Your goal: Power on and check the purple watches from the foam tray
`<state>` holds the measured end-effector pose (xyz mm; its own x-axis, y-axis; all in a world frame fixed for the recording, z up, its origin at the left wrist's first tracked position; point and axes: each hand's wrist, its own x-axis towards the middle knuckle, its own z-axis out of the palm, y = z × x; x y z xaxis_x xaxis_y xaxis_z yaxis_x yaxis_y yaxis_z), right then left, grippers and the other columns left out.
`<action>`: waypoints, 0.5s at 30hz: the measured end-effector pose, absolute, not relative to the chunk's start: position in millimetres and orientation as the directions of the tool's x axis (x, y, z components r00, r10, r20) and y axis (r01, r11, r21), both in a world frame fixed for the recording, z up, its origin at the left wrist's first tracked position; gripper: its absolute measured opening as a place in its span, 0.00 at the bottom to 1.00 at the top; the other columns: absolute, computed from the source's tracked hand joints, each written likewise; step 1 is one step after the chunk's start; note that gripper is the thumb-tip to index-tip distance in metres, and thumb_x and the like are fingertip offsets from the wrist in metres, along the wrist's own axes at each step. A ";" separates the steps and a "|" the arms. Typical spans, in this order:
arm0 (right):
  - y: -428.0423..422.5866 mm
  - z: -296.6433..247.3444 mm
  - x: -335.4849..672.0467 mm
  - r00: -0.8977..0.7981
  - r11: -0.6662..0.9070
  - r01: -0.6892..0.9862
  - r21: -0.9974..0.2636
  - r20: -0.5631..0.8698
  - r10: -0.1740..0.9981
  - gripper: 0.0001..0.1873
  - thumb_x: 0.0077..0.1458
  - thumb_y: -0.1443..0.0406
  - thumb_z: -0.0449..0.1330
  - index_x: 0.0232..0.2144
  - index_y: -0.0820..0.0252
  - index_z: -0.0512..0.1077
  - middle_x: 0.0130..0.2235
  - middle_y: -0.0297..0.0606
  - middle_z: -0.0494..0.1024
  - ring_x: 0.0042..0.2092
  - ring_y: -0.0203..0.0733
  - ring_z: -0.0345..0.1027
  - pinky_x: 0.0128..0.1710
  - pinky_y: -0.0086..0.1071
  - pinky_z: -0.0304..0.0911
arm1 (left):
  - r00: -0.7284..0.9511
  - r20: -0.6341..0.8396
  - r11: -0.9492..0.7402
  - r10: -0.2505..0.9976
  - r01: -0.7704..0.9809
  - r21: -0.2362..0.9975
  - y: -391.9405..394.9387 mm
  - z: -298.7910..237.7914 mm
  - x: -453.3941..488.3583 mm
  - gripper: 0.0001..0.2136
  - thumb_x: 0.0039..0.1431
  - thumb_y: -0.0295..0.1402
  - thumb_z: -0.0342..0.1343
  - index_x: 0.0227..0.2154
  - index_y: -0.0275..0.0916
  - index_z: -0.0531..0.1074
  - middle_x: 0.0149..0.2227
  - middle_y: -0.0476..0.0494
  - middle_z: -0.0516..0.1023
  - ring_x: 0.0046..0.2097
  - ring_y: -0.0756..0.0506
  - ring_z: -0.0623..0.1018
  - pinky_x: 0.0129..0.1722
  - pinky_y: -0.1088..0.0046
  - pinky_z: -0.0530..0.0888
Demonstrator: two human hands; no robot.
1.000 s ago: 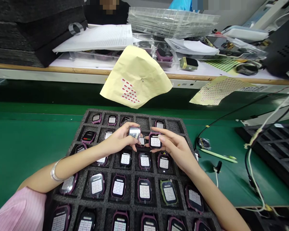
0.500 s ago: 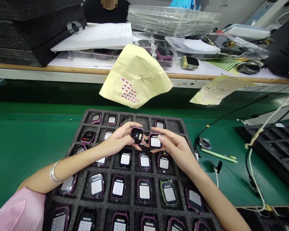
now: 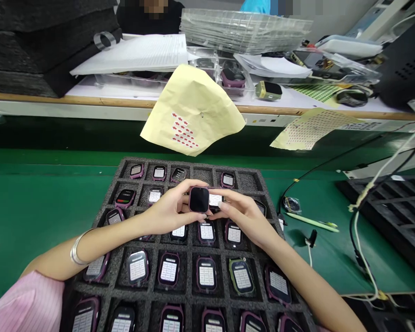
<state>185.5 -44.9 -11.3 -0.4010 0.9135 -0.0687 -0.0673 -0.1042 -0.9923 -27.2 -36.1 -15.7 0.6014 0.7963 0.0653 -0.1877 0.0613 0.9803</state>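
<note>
My left hand (image 3: pixel 169 210) grips a purple-edged watch body (image 3: pixel 198 199) with a dark face, held upright above the black foam tray (image 3: pixel 193 286). My right hand (image 3: pixel 244 214) meets it from the right, its fingers closed on a second watch body (image 3: pixel 215 199) with a lit white screen, which sits just behind the first. Below both hands the tray's pockets hold several watch bodies with white grid screens, one with a green case (image 3: pixel 241 276).
A yellow sticker sheet (image 3: pixel 193 108) with red dots hangs off the bench edge above the tray, another sheet (image 3: pixel 307 129) to the right. Cables (image 3: pixel 366 207) and a dark tray (image 3: pixel 394 207) lie right on the green mat (image 3: pixel 38 207). A person sits behind the cluttered bench.
My left hand has turned its watch body round, from a shiny side to a dark face toward me. My right hand has moved left, bringing its watch body behind the first.
</note>
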 end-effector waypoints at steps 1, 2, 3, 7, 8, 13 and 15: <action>-44.2 -13.2 184.4 -0.428 -0.116 -0.096 -0.989 -0.065 0.901 0.15 0.57 0.58 0.63 0.46 0.54 0.75 0.48 0.40 0.75 0.42 0.45 0.73 0.42 0.42 0.75 | 0.581 0.113 -0.039 0.806 -0.138 0.990 -37.0 -13.7 -27.8 0.24 0.54 0.28 0.61 0.53 0.44 0.61 0.46 0.40 0.71 0.46 0.42 0.76 0.47 0.61 0.75; -43.7 -15.0 183.1 -0.454 -0.135 -0.126 -0.983 -0.064 0.889 0.15 0.57 0.57 0.63 0.45 0.54 0.76 0.48 0.40 0.76 0.43 0.45 0.73 0.43 0.43 0.74 | 0.553 0.179 -0.166 0.814 -0.075 0.983 -37.7 -11.7 -28.4 0.23 0.53 0.30 0.63 0.52 0.43 0.64 0.47 0.40 0.70 0.48 0.41 0.75 0.49 0.61 0.74; -43.4 -16.7 181.9 -0.478 -0.158 -0.156 -0.975 -0.065 0.876 0.15 0.56 0.56 0.63 0.43 0.55 0.77 0.46 0.40 0.77 0.43 0.45 0.73 0.44 0.43 0.73 | 0.524 0.258 -0.298 0.812 -0.009 0.955 -38.0 -10.2 -28.9 0.23 0.52 0.31 0.65 0.51 0.43 0.66 0.48 0.40 0.69 0.50 0.41 0.73 0.51 0.60 0.71; -44.6 -22.4 177.0 -0.542 -0.240 -0.221 -0.945 -0.086 0.836 0.16 0.53 0.54 0.66 0.40 0.57 0.79 0.39 0.39 0.79 0.40 0.43 0.74 0.47 0.41 0.69 | 0.516 0.402 -0.510 0.757 0.081 0.856 -37.1 -10.2 -27.9 0.25 0.47 0.35 0.68 0.50 0.45 0.70 0.47 0.41 0.66 0.51 0.40 0.69 0.55 0.59 0.66; -45.3 -23.7 176.0 -0.561 -0.261 -0.232 -0.937 -0.090 0.823 0.17 0.53 0.53 0.66 0.40 0.57 0.78 0.39 0.39 0.79 0.40 0.43 0.74 0.47 0.41 0.68 | 0.524 0.402 -0.501 0.751 0.054 0.864 -36.6 -11.5 -27.0 0.26 0.47 0.36 0.68 0.50 0.46 0.70 0.47 0.41 0.66 0.51 0.40 0.68 0.55 0.59 0.66; -47.7 -27.9 173.8 -0.658 -0.340 -0.260 -0.904 -0.092 0.747 0.22 0.54 0.50 0.64 0.44 0.57 0.77 0.41 0.42 0.78 0.43 0.44 0.73 0.50 0.41 0.65 | 0.527 0.403 -0.478 0.749 0.008 0.878 -34.8 -17.1 -23.5 0.26 0.46 0.36 0.69 0.50 0.46 0.70 0.47 0.41 0.66 0.52 0.40 0.68 0.55 0.59 0.65; -48.1 -27.9 173.8 -0.654 -0.336 -0.265 -0.904 -0.088 0.752 0.21 0.55 0.51 0.63 0.45 0.58 0.76 0.41 0.42 0.78 0.44 0.43 0.73 0.50 0.39 0.65 | 0.512 0.404 -0.483 0.758 0.023 0.875 -34.7 -17.9 -23.2 0.25 0.46 0.36 0.69 0.49 0.45 0.71 0.47 0.41 0.66 0.51 0.40 0.68 0.54 0.59 0.65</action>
